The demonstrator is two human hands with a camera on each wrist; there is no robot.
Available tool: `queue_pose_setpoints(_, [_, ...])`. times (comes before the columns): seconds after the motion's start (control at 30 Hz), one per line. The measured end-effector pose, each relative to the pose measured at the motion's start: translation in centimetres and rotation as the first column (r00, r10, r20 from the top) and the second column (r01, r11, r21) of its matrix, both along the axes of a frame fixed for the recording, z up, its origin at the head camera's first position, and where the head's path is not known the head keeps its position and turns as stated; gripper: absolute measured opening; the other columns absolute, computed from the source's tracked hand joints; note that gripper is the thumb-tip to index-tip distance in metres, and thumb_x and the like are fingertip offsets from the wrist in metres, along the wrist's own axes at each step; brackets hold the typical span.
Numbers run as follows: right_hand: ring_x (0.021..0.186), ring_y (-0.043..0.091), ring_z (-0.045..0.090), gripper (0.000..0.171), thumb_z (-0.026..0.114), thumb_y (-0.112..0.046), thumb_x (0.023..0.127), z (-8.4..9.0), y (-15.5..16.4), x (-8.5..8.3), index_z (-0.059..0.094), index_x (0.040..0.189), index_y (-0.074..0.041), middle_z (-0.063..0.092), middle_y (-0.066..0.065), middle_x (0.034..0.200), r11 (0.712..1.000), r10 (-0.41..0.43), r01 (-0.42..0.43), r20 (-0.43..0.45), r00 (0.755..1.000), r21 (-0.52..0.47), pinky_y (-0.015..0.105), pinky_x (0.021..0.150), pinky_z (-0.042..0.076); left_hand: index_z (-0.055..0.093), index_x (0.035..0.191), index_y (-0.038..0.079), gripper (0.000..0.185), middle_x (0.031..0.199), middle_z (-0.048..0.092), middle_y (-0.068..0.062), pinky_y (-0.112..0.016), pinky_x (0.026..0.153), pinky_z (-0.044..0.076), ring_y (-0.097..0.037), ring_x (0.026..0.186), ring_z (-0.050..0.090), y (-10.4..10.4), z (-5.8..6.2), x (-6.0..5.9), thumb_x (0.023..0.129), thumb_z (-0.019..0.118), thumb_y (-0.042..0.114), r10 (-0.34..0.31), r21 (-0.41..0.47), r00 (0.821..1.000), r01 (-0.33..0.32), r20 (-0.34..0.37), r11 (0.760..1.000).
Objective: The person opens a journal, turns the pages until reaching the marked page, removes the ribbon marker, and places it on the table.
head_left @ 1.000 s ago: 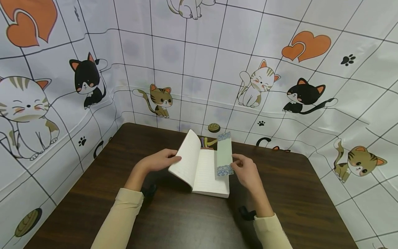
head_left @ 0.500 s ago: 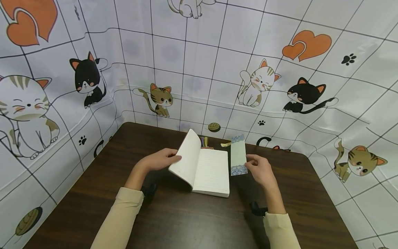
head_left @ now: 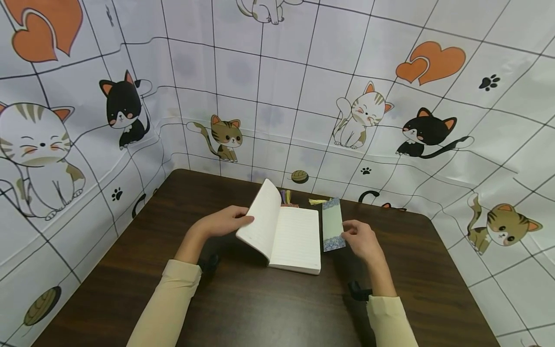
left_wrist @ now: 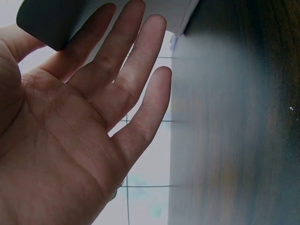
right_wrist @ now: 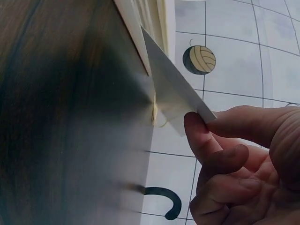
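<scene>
A lined notebook (head_left: 298, 238) lies open on the dark wooden table, its left cover and pages (head_left: 261, 221) raised at a slant. My left hand (head_left: 223, 221) holds that raised side by its left edge, thumb on the page and fingers behind. The left wrist view shows those fingers (left_wrist: 140, 61) nearly straight against the dark cover (left_wrist: 61, 21). To the right of the notebook, my right hand (head_left: 362, 238) pinches a pale green bookmark (head_left: 333, 224) with blue patterned ends between thumb and forefinger. The bookmark (right_wrist: 173, 79) is tilted, one edge low near the table. A yellow tassel (head_left: 318, 202) trails from its top.
Purple and yellow ribbon ends (head_left: 286, 197) show behind the notebook's top edge. The table (head_left: 260, 308) meets a white sheet wall (head_left: 277, 115) printed with cats and grid lines at its back edge. Dark straps (head_left: 359, 291) sit at both wrists.
My right hand has carried the bookmark right, off the notebook page to beside it, then lowered it toward the table. The left hand keeps holding the raised side in the same place.
</scene>
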State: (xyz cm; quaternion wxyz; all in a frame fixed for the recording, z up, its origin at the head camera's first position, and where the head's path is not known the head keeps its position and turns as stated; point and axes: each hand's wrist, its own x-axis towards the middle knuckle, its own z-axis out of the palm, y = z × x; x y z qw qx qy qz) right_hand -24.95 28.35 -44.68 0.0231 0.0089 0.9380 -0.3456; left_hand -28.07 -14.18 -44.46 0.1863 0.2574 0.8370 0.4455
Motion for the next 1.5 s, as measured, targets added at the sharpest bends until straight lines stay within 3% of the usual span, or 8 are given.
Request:
queue_pose_setpoints(0.4, [0.101, 0.037, 0.073, 0.043, 0.067, -0.023, 0.104, -0.5, 0.1, 0.1, 0.065, 0.139, 0.001, 0.074, 0.023, 0.121, 0.991, -0.034, 0.030, 0.026, 0.999, 0.127, 0.057, 0.084, 0.056, 0.067, 0.127, 0.002, 0.037, 0.106, 0.067, -0.007, -0.038, 0.089, 0.049, -0.018, 0.095, 0.060, 0.0, -0.2, -0.3, 0.116, 0.049, 0.031, -0.002, -0.002, 1.000, 0.002, -0.013, 1.000])
queue_pose_setpoints(0.67, [0.097, 0.037, 0.070, 0.051, 0.064, -0.044, 0.105, -0.2, 0.1, 0.4, 0.064, 0.143, -0.010, 0.071, 0.019, 0.133, 0.965, -0.121, 0.097, 0.088, 0.989, 0.243, 0.055, 0.078, 0.052, 0.066, 0.129, 0.002, 0.038, 0.106, 0.068, -0.007, -0.038, 0.091, 0.050, -0.018, 0.097, 0.061, 0.1, -0.2, -0.2, 0.116, 0.048, 0.032, 0.003, -0.006, 1.000, -0.003, 0.000, 1.000])
queue_pose_setpoints(0.9, [0.094, 0.039, 0.069, 0.055, 0.062, -0.047, 0.105, 0.1, 0.0, 0.6, 0.063, 0.145, -0.010, 0.071, 0.019, 0.132, 0.949, -0.154, 0.125, 0.078, 0.985, 0.289, 0.057, 0.077, 0.051, 0.064, 0.137, 0.001, 0.041, 0.112, 0.070, -0.008, -0.039, 0.096, 0.051, -0.017, 0.101, 0.064, 0.1, 0.0, -0.1, 0.116, 0.047, 0.032, 0.005, -0.003, 1.000, -0.005, 0.017, 1.000])
queue_pose_setpoints(1.23, [0.087, 0.032, 0.070, 0.052, 0.065, -0.045, 0.104, 0.7, -1.8, 1.1, 0.065, 0.143, -0.012, 0.075, 0.014, 0.126, 0.955, -0.111, 0.103, 0.012, 0.994, 0.278, 0.053, 0.073, 0.050, 0.064, 0.137, 0.001, 0.041, 0.111, 0.070, -0.008, -0.039, 0.095, 0.052, -0.017, 0.100, 0.063, 0.0, 0.1, 0.1, 0.116, 0.048, 0.032, 0.009, -0.003, 1.000, -0.009, 0.021, 1.000])
queue_pose_setpoints(1.5, [0.075, 0.022, 0.065, 0.044, 0.069, -0.038, 0.103, 0.5, -4.5, 1.4, 0.069, 0.140, -0.013, 0.078, 0.009, 0.120, 0.961, 0.001, 0.025, -0.093, 0.996, 0.274, 0.041, 0.063, 0.047, 0.066, 0.132, 0.001, 0.040, 0.109, 0.069, -0.007, -0.039, 0.094, 0.050, -0.018, 0.099, 0.062, 0.0, 0.1, 0.0, 0.116, 0.047, 0.032, 0.007, -0.016, 1.000, -0.006, 0.016, 1.000])
